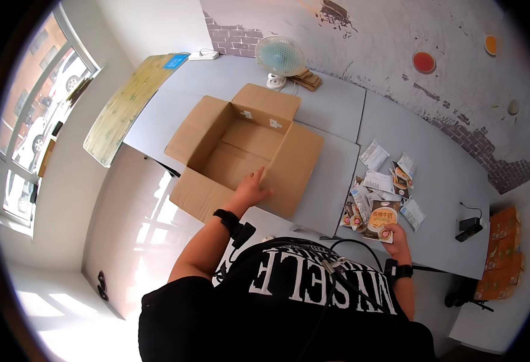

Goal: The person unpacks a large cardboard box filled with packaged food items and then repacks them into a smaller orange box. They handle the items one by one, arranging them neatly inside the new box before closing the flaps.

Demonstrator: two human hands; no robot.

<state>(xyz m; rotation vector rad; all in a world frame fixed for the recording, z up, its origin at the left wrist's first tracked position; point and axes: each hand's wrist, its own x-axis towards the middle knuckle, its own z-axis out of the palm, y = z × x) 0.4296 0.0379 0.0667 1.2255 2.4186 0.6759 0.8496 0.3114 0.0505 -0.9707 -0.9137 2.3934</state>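
Observation:
A large cardboard box (247,140) stands with its flaps spread on the grey table. My left hand (250,189) is over the box's near right corner, fingers apart, holding nothing; whether it touches the cardboard I cannot tell. In my right hand (396,238) is a brown and white printed food packet (382,219), gripped by its lower right corner with the printed front up. Just beyond it lies a loose pile of several similar packets (379,181), some showing white backs and others brown fronts. No packets show on the visible part of the box's floor.
Behind the box stand a small fan (280,56) and folded cardboard pieces (308,80). A white power strip (204,55) lies at the back left, near a wooden board (129,108). At the right are a black device (469,229) with a cable and stacked orange cartons (500,253).

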